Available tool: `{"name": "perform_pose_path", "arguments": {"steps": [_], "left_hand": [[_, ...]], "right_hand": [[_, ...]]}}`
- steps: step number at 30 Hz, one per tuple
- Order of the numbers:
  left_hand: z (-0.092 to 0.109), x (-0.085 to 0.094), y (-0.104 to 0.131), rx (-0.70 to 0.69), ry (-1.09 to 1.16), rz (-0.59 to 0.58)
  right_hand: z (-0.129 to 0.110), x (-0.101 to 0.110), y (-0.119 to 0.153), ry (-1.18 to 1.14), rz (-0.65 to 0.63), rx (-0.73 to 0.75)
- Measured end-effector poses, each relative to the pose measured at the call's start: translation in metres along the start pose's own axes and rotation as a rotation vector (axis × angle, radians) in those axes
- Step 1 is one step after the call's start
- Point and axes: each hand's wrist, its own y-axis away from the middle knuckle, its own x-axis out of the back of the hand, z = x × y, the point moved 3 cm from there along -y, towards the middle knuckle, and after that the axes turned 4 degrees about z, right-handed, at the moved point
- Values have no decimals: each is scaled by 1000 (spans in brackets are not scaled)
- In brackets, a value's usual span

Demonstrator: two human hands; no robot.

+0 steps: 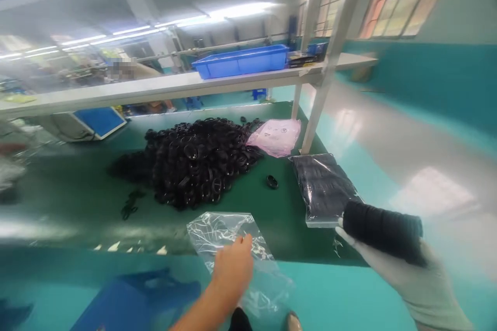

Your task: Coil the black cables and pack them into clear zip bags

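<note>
Left hand (pixel 232 265) pinches clear bag (pixel 221 227); black stacks (pixel 324 181) bagged.

Apparently a factory floor: blurred workstations, strip lights, green worktable (pixel 248 201).

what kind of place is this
Probably a factory packing or assembly area: a green-topped workbench holds a big heap of small black ring-like parts, a clear bag is packed with black pieces, and long strip lights run overhead.
</note>
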Motion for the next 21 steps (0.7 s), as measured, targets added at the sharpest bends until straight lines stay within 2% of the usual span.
{"name": "perform_pose_path", "arguments": {"steps": [2, 4, 5, 7, 9, 11, 13, 15, 17, 19, 21], "left_hand": [[-3, 5, -23, 65, 6, 16], [-14, 24, -42, 140, 3, 47], [-19, 33, -46, 179, 1, 71], [-24, 45, -39, 260, -6, 125], [-20, 39, -17, 326, 16, 192], [-7, 20, 6, 336, 105, 270], [8, -3, 20, 290, 230, 332], [16, -20, 23, 290, 332, 378], [16, -26, 18, 342, 388, 424], [12, -24, 12, 360, 396, 474], [13, -18, 8, 302, 365, 535]], "right_hand": [[-2, -8, -4, -202, -88, -40], [5, -20, -5, -339, -239, -97], [10, -28, -3, -370, -329, -129], [20, -47, 2, -390, -525, -201], [30, -69, 8, -376, -721, -279], [41, -92, 12, -393, -861, -356], [55, -112, 13, -451, -936, -427], [76, -125, 10, -486, -955, -531], [99, -127, 7, -494, -925, -650], [121, -122, 1, -518, -847, -724], [139, -115, -5, -520, -769, -731]]}}
